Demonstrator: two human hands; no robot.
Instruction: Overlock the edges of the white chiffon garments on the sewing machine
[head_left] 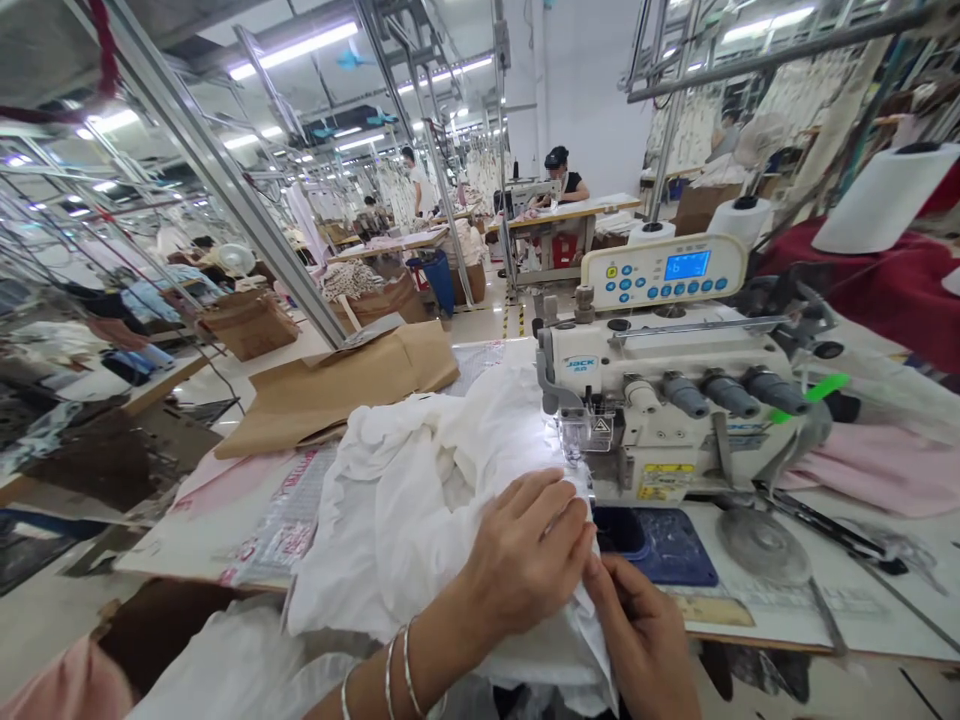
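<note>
Left: my left grip is closed, fingers bunched down on the white fabric, with thin bangles on the wrist.

Right: my right grip is a narrow pinch on the same fabric, right next to the left one, fingers nearly touching.

Handling: imo the trick here is keeping the pinched edge flat and even right up by the foot, with no pleats creeping in and no fingers too close to it.

Fabric: a big, loose, crumpled heap on the table, soft-looking and lightly wrinkled, with its edge running up to the presser foot. Can't see any seam from here.

Machine: white JACK sewing machine just ahead, with a control panel behind it lit up blue.

Table stuff: a blue mat sits just right of my right grip, with a round grey disc and pink cloth beyond.

Further out: brown paper on the left, red cloth to the right, and a co-worker sewing at another table down the aisle.
</note>
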